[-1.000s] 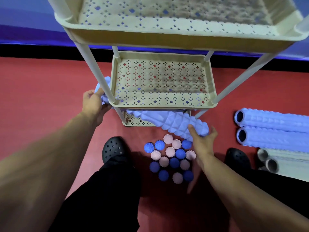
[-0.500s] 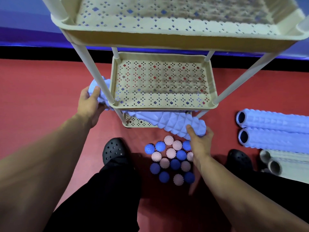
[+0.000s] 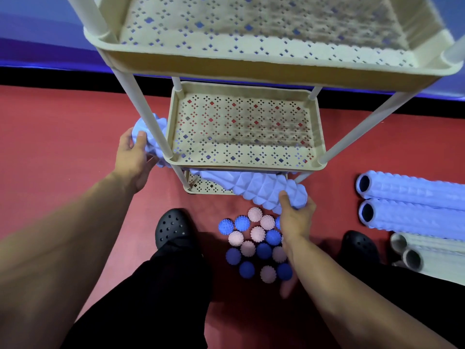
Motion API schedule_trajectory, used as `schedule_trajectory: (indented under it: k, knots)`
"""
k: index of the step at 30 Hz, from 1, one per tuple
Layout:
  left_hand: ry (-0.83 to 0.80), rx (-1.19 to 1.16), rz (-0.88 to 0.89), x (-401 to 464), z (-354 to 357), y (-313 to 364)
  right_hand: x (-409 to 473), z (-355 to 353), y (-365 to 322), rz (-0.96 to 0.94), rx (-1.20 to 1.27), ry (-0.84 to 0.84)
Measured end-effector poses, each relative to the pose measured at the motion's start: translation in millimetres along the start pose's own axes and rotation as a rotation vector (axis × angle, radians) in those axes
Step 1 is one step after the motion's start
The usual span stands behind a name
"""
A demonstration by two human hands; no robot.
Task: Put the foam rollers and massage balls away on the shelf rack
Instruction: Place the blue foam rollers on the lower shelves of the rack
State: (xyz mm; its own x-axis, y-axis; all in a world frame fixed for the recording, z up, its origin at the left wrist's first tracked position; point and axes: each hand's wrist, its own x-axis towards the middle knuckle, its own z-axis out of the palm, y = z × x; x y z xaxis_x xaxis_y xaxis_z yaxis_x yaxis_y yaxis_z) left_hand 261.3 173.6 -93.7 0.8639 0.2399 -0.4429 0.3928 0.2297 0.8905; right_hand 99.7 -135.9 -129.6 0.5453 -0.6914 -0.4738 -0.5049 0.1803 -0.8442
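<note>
I'm holding one blue foam roller (image 3: 254, 187) by both ends, running it slantwise under the rack's middle shelf (image 3: 245, 165). My left hand (image 3: 134, 157) is wrapping its left end, which is sticking out past the rack's front-left post (image 3: 148, 114). My right hand (image 3: 297, 217) is gripping its right end, thumb on top, just off the front-right corner of the bottom shelf (image 3: 201, 188). The roller's midsection is sitting over the bottom shelf's front edge, mostly hidden by the shelf above. Can't tell whether it's resting on the bottom shelf or hanging clear of it.

The top shelf (image 3: 251, 69) and middle shelf are carrying nothing I can see.

The massage balls (image 3: 256, 244), blue and pink, are clustered on the red floor (image 3: 63, 147) in front of the rack, between my black shoes (image 3: 172, 229). Two more blue rollers (image 3: 412, 202) are lying side by side on the floor to the right, with two pale rollers (image 3: 427, 253) just nearer me.
</note>
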Motion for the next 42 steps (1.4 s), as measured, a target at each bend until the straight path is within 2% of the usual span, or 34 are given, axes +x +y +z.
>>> schedule_trajectory:
  k: [6,10,13,18,22,30,34,42]
  knots:
    - [0.045,-0.035,-0.004,4,-3,5,-5,9,-6,-0.102,-0.067,0.072]
    - [0.084,-0.034,0.025,3,-8,9,-8,15,-11,-0.135,-0.067,0.023]
    - [0.102,-0.031,0.02,3,-17,10,0,13,-14,-0.076,-0.042,-0.017]
    - [0.057,0.017,-0.017,0,-29,3,26,2,-26,-0.065,-0.055,-0.091]
    - [0.047,0.015,-0.039,-1,-38,-3,43,-8,-35,-0.062,-0.106,-0.225]
    - [0.037,0.037,-0.052,-6,-43,-6,69,-9,-46,-0.116,-0.146,-0.295]
    - [0.016,0.1,-0.073,-10,-48,-9,71,-10,-59,-0.167,-0.041,-0.382]
    - [-0.089,0.284,-0.086,-11,-38,-10,80,-34,-57,-0.172,0.024,-0.367]
